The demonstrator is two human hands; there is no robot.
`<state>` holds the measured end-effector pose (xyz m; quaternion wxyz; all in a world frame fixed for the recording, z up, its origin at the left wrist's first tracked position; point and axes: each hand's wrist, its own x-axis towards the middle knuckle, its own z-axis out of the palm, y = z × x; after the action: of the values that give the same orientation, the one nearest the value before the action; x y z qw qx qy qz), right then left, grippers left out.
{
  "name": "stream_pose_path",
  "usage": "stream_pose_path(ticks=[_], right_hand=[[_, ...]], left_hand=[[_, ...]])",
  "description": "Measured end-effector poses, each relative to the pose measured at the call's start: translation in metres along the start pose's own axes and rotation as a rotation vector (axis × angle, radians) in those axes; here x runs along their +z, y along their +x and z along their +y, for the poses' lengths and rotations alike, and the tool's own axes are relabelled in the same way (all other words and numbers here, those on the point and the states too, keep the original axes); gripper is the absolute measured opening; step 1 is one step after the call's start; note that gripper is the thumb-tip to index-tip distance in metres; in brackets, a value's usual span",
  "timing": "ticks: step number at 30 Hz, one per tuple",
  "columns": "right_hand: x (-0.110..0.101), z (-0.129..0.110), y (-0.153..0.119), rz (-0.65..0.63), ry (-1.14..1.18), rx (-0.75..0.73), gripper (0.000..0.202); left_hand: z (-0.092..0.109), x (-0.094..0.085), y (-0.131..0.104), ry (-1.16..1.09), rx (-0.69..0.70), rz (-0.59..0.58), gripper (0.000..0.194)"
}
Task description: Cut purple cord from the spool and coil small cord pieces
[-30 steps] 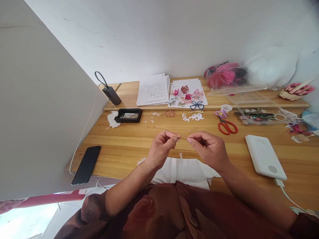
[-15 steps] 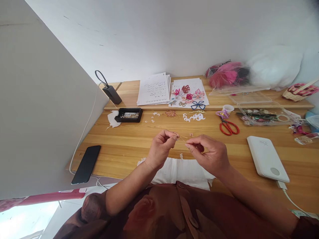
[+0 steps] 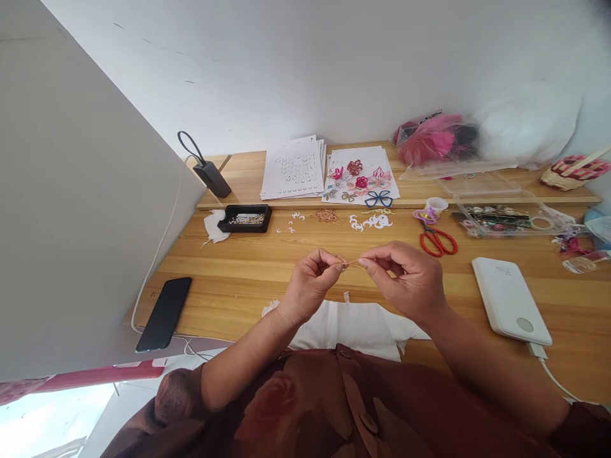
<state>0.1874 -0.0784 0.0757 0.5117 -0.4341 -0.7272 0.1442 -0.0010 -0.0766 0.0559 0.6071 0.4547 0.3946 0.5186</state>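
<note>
My left hand (image 3: 312, 280) pinches a thin golden thread (image 3: 354, 261) between thumb and forefinger, with a tiny piece at its fingertips too small to make out. The thread spans the short gap to my right hand (image 3: 405, 275), whose thumb and forefinger are closed on it. Both hands hover over the wooden table. Beneath them lies a white cloth (image 3: 334, 324) at the front edge. Beyond my fingers are white crescent shapes (image 3: 377, 221) and a small heap of copper-coloured pieces (image 3: 327, 215).
Red-handled scissors (image 3: 438, 243) and a white power bank (image 3: 510, 299) lie to the right. At left are a black tray (image 3: 245, 219) of small bits and a phone (image 3: 165, 315). Paper sheets (image 3: 291, 168), flower ornaments (image 3: 361, 182) and a clear box (image 3: 506, 222) are farther back.
My right hand has risen slightly and moved away from me, bringing the thread from a downward slant to nearly level. My left hand keeps its pinch in about the same place.
</note>
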Motion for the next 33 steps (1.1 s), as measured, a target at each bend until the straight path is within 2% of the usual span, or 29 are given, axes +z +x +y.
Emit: stream_pose_path(ticks=[5, 12, 15, 20, 22, 26, 33], right_hand=[[0.001, -0.006, -0.008, -0.042, -0.001, -0.106, 0.010], [0.007, 0.001, -0.013, -0.079, 0.028, -0.136, 0.013], [0.008, 0.006, -0.015, -0.076, 0.039, -0.088, 0.013], [0.011, 0.015, -0.018, -0.083, 0.102, 0.113, 0.008], [0.012, 0.016, -0.019, -0.088, 0.118, 0.147, 0.008], [0.014, 0.015, -0.021, -0.077, 0.083, 0.092, 0.008], [0.015, 0.014, -0.024, 0.028, -0.041, 0.003, 0.006]], left_hand=[[-0.003, -0.002, 0.002, 0.003, 0.014, 0.034, 0.033], [-0.002, 0.000, 0.003, -0.104, -0.064, 0.044, 0.032], [0.001, 0.001, 0.003, -0.143, -0.092, 0.037, 0.034], [0.002, 0.001, 0.004, -0.163, -0.105, 0.042, 0.034], [0.001, 0.002, 0.004, -0.163, -0.101, 0.048, 0.034], [0.000, 0.002, 0.004, -0.173, -0.109, 0.047, 0.034], [-0.004, 0.000, 0.004, -0.156, -0.126, 0.056, 0.035]])
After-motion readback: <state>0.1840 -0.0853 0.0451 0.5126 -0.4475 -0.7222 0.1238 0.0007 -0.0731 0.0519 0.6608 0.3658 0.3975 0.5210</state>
